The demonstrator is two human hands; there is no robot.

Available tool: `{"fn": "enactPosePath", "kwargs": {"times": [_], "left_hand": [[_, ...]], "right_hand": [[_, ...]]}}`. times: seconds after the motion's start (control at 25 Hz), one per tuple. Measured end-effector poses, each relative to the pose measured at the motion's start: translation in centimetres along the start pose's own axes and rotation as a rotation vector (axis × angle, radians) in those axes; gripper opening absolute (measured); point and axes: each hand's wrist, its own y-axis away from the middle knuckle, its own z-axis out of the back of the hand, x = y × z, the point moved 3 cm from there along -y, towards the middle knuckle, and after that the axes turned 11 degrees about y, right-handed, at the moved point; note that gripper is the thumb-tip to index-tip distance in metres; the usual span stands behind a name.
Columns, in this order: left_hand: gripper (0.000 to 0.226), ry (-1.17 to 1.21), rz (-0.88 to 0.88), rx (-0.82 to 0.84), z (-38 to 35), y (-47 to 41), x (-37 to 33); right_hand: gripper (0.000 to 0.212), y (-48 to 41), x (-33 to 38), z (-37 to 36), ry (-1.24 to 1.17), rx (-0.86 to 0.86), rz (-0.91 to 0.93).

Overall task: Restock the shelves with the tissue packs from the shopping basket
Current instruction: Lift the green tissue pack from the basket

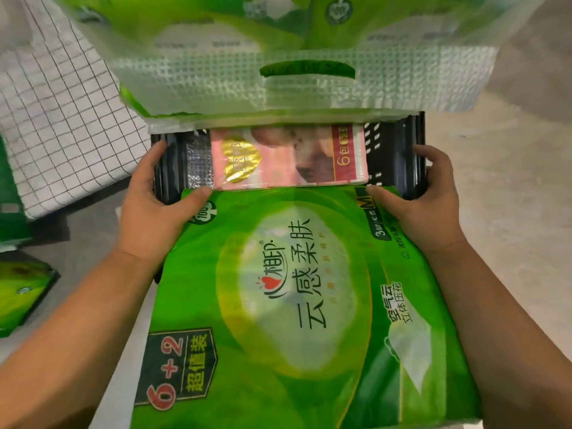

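Reaching forward and down with both bare forearms, in from the lower corners and converging a little, wrists nearly straight, backs of the hands turned up. Clasping the left end of the basket (393, 162) with the left hand (154, 212), fingers (159, 150) stretched along the outer wall, thumb angled inward across the rim with its tip pointing right. Mirroring that with the right hand (430, 205) at the right end, fingers hooked over the outer edge, thumb laid inward with its tip pointing left, level with the other hand and well apart from it.
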Motion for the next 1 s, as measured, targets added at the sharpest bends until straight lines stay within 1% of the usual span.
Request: {"fn": "enactPosePath", "kwargs": {"times": [0.12,0.28,0.4,0.52,0.64,0.76,0.8,0.84,0.92,1.0], "left_hand": [[0.095,-0.053,-0.031,0.134,-0.6,1.5,-5.5],[0.097,-0.100,-0.068,0.326,-1.7,4.0,-11.9],[0.090,-0.135,-0.098,0.444,-3.4,6.8,-15.9],[0.086,-0.175,-0.157,0.574,-5.5,10.1,-18.9],[0.087,-0.222,-0.206,0.728,-7.8,14.7,-20.7],[0.104,-0.280,-0.226,0.872,-9.5,19.6,-21.4],[0.106,-0.308,-0.238,0.928,-10.3,21.8,-21.3],[0.105,-0.332,-0.247,0.975,-10.8,24.0,-21.2],[0.092,-0.348,-0.274,1.053,-11.4,28.5,-20.8],[0.081,-0.364,-0.315,1.164,-11.6,34.1,-20.1]], "right_hand": [[0.074,4.9,1.6,4.4,-0.037,-0.086,-0.089],[0.091,13.2,3.5,9.0,-0.064,-0.236,-0.240],[0.105,19.9,4.5,11.7,-0.107,-0.352,-0.342],[0.109,26.8,4.9,13.9,-0.160,-0.470,-0.439],[0.099,34.3,4.2,15.8,-0.212,-0.605,-0.535],[0.097,42.2,3.4,17.0,-0.240,-0.714,-0.629],[0.097,45.4,3.2,17.3,-0.235,-0.762,-0.664],[0.099,48.4,3.1,17.5,-0.223,-0.808,-0.688],[0.106,54.3,2.9,17.6,-0.208,-0.882,-0.727],[0.100,61.2,2.8,17.2,-0.241,-0.956,-0.801]]}}
